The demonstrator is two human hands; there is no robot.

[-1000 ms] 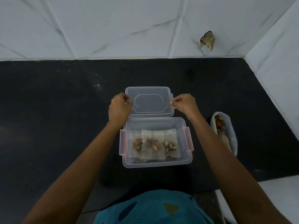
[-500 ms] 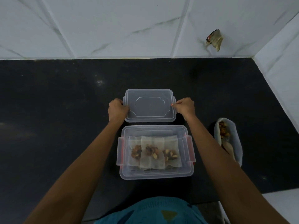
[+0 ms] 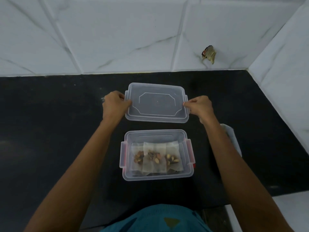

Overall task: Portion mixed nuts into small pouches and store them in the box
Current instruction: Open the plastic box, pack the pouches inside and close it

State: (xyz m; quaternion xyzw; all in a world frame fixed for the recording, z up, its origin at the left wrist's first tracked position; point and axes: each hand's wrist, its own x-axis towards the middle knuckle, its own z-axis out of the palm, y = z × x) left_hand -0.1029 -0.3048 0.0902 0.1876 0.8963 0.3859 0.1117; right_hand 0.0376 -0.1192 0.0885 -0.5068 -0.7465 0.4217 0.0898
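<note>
Black counter (image 3: 50, 131) w/ white marbled tiles (image 3: 117, 30) behind. L hand (image 3: 114, 106) pinches the left short edge of a clear lid (image 3: 157, 102). R hand (image 3: 199, 106) pinches the right edge, fingers curled on both. Lid sits level just beyond the box (image 3: 157, 177), w/ a strip of counter btwn them (can't tell if it's lifted or resting). Box is open, nearer the person, w/ red clips (image 3: 190, 148) at both sides. Three pouches (image 3: 154, 156) of mixed nuts lie side by side inside. White bag (image 3: 233, 139) on the right, mostly hidden behind the R forearm.
</note>
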